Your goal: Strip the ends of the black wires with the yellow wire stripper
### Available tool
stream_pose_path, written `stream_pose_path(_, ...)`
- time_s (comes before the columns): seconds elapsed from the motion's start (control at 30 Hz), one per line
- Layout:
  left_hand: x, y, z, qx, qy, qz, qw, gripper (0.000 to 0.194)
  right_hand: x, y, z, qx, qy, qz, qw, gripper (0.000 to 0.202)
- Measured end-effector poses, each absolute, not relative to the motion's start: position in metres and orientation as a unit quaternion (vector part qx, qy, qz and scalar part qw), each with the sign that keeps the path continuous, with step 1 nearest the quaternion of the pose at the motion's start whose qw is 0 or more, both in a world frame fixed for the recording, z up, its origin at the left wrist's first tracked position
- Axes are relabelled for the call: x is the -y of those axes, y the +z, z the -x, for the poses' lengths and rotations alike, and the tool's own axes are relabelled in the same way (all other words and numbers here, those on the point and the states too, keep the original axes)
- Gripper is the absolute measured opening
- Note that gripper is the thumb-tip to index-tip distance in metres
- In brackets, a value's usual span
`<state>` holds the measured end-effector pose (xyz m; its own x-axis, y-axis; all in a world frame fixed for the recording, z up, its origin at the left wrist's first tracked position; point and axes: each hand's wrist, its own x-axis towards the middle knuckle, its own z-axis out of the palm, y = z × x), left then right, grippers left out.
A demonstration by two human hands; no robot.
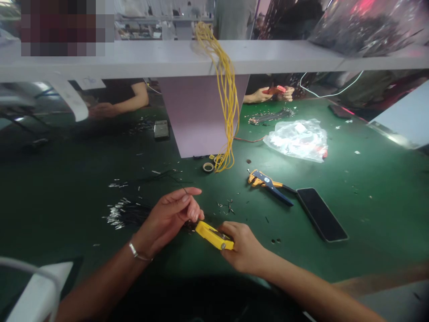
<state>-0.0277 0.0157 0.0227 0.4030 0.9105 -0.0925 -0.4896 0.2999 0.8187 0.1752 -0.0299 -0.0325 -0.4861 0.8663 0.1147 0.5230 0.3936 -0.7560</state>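
The yellow tool [209, 236], one blocky piece with a dark upper recess and a metallic spot at its near end, slants over the near middle of the desk [385, 197]. Of my two hands, seen from my remote view, the right hand [244, 248] is closed around its near end; the left hand [174, 210] curls beside its far end, a thin dark strand [185, 191] showing at the fingers, though I cannot tell whether they pinch it. Counted about them, I find: one bundle of black wires [132, 213] with silvery tips, too many to number, beside the left hand; one loose cluster of small metal pieces [229, 206]; one wire stripper [268, 181] with orange and dark blue parts, its handle meeting one dark-screened phone [321, 214]; two small dark discs [275, 241] right of the right hand; one clear plastic bag [298, 139]; and one hank of yellow wires [228, 103] draped over the shelf [134, 67]. Across the desk, a co-worker's two hands [259, 95] hold one red tool [276, 90].
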Motion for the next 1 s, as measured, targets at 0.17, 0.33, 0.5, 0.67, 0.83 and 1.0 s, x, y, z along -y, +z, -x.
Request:
stream_pose_path(0.17,-0.0163,0.0220,0.0296,-0.279,0.457,-0.371,0.759,0.018,0.0283,-0.0327,-0.1743,0.792,0.349,0.438,0.242,0.013)
stream_pose_path(0.33,-0.0156,0.0243,0.0305,-0.276,0.459,-0.375,0.757,0.017,0.0277,-0.0342,-0.1737,0.784,0.349,0.445,0.255,0.011)
stream_pose_path(0.5,-0.0158,0.0238,0.0332,-0.282,0.466,-0.375,0.750,0.019,0.0278,-0.0357,-0.1748,0.777,0.352,0.449,0.267,0.012)
stream_pose_path(0.67,-0.0182,0.0240,0.0332,-0.288,0.472,-0.363,0.750,0.019,0.0282,-0.0332,-0.1759,0.758,0.390,0.452,0.264,0.018)
stream_pose_path(0.83,-0.0182,0.0287,0.0287,-0.288,0.478,-0.336,0.759,0.015,0.0272,-0.0274,-0.1755,0.751,0.424,0.445,0.241,0.020)
stream_pose_path(1.0,-0.0171,0.0282,0.0285,-0.297,0.469,-0.331,0.763,0.017,0.0270,-0.0287,-0.1744,0.751,0.424,0.445,0.242,0.021)
